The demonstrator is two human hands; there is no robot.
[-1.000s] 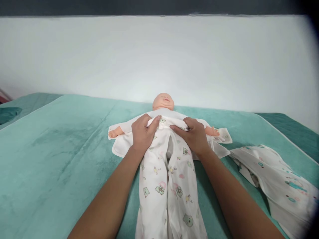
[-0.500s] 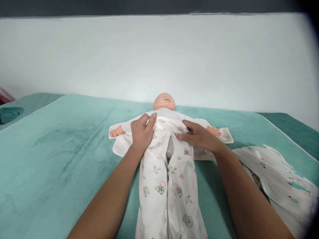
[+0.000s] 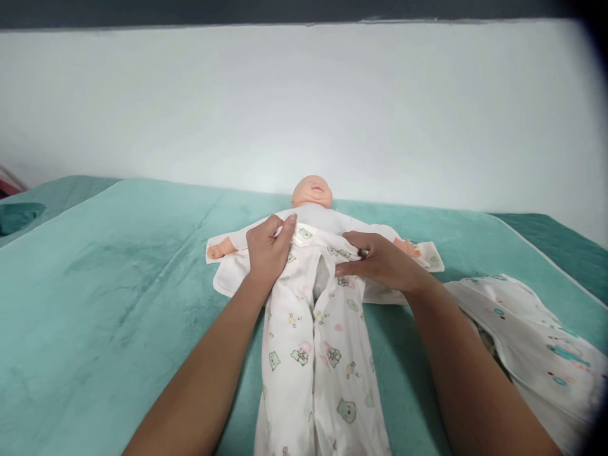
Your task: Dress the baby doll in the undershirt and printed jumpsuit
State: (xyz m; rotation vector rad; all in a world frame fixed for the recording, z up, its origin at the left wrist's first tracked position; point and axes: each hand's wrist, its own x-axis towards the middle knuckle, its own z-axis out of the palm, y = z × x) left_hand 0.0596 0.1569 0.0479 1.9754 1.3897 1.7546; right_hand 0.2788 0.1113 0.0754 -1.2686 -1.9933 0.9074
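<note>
A baby doll (image 3: 312,192) in a white top lies on its back, head toward the wall and arms spread. White baby pants (image 3: 327,354) printed with green bears cover its lower body, with an opening at the crotch. My left hand (image 3: 268,248) is closed on the waistband at the left, thumb on top. On the right side, my right hand (image 3: 375,258) pinches the pants near the waist, thumb and fingers either side of a fold. Spread white cloth (image 3: 228,275) of another garment shows under the doll's arms and body.
A green plush cover (image 3: 142,304) lies beneath everything. At the right rests a white printed cloth (image 3: 536,335), partly behind my right forearm. The pale wall (image 3: 304,101) rises just behind the doll's head.
My right hand has closed on the pants fabric and bunched it into a fold. The pants legs have shifted slightly left. My left hand keeps its hold.
</note>
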